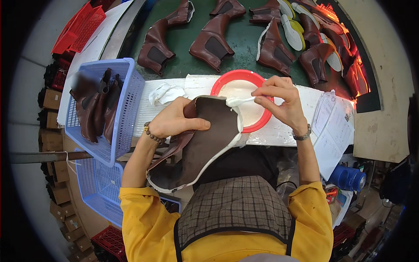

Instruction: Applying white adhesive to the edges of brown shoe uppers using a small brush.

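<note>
My left hand (173, 121) grips a brown leather boot upper (208, 139), its thumb lying on the dark underside. A band of wet-looking white paste runs along the upper's edge, down its right side and round the bottom. Between thumb and fingers my right hand (283, 101) pinches a slim white brush (248, 101). The brush's paste-covered tip touches the top right edge of the upper. Behind them stands a red bowl (228, 77) with white paste inside, partly hidden by the upper and my right hand.
Several brown boots (211, 46) and pale soles (293, 35) lie on a green surface (183, 65), near an orange glow at right. Left is a blue basket (126, 105) with boot uppers; another basket (94, 185) sits below. Papers (331, 131) hang at right.
</note>
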A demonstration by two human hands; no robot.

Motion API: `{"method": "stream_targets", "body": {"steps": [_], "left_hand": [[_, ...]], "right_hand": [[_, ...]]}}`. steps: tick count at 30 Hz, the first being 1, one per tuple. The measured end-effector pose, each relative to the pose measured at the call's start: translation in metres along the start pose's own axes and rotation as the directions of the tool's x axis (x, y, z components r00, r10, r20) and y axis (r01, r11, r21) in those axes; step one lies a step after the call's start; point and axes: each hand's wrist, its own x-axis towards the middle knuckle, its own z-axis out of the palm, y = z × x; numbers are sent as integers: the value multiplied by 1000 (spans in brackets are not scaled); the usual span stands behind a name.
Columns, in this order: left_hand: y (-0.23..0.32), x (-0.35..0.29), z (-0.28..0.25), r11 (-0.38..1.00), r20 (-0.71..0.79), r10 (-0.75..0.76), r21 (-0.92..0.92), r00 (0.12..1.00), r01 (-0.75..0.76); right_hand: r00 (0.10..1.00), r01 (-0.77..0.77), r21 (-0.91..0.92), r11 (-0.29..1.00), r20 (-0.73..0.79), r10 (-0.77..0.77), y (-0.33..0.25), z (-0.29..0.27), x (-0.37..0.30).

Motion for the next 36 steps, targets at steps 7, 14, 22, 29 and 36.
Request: {"method": "stream_targets", "body": {"steps": [7, 14, 22, 29, 36], "left_hand": [[-7, -1, -1, 915, -428, 150, -281, 891, -290], [-13, 0, 2, 940, -667, 189, -90, 721, -330], [-100, 17, -26, 943, -784, 334, 287, 523, -170], [-154, -30, 30, 773, -542, 273, 616, 795, 154], [-146, -24, 28, 749, -582, 313, 637, 750, 181]], "right_hand": [[992, 5, -74, 997, -123, -14, -1, 18, -11], [985, -140, 72, 988, -87, 146, -20, 32, -22], [963, -236, -501, 833, -5, 269, 14, 20, -36], [907, -394, -434, 810, -43, 419, 13, 10, -44], [855, -519, -227, 824, -135, 501, 15, 9, -42]]}}
